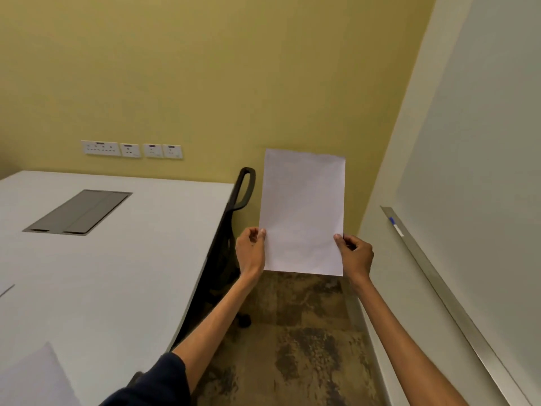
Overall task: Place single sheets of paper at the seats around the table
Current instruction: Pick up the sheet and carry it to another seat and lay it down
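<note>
Nearest, at the table's near corner, lies a white sheet. Both arms reach out over the floor beside the table's right edge: left hand and right hand each pinch a side edge of the paper, held upright, long axis vertical. That edge and a tucked-in chair lie leftward, nearer the left hand. No containers show

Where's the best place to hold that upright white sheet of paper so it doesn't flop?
Pinch the white sheet of paper at its two long side edges low down, one hand from each side, as the left hand and right hand do; it is thin and stands upright.
</note>
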Motion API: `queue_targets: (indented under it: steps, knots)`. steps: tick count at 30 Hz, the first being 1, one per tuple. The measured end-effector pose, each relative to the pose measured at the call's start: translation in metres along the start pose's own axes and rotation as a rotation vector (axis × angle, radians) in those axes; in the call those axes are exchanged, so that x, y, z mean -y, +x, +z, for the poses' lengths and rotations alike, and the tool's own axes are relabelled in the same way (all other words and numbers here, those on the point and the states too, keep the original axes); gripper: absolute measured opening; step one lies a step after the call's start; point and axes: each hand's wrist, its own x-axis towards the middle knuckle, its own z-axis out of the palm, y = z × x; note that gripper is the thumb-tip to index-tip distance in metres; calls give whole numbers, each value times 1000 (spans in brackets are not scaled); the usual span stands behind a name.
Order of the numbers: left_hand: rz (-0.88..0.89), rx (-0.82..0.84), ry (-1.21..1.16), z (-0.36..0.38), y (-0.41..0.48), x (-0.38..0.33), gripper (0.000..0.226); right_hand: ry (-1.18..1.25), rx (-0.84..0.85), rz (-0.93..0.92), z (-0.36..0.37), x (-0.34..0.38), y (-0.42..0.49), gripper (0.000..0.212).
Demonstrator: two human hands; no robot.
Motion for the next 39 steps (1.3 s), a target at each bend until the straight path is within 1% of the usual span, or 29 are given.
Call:
queue_targets:
  steps: [5, 8, 14, 17, 19, 25, 33, 36, 39]
  knots:
    - [-41, -115, 54, 10, 73, 33, 12, 42, 111, 12, 76, -19, 71, 22]
    - [-69, -176, 64, 25, 118, 50, 11, 63, 175, 26, 119, -28, 120, 16]
    - [-138, -297, 77, 67, 214, 64, 15, 56, 309, -53, 190, -28, 233, 12]
    - [-102, -362, 78, 78, 256, 64, 11, 51, 343, -102, 228, -16, 287, 12]
    - [-124, -402, 84, 78, 280, 64, 13, 39, 384, -107, 258, -12, 314, 13]
    - [-162, -563, 53, 57, 351, 77, 18, 60, 552, -125, 356, 2, 358, 18]
    - [-217, -729, -50, 8, 435, 130, 25, 12, 758, -207, 517, 12, 388, 21]
    - [-263, -816, -77, -14, 456, 147, 24, 22, 859, -233, 567, 15, 386, 17]
    - [-318, -842, -64, -32, 468, 161, 18, -31, 952, -235, 610, 14, 386, 18]
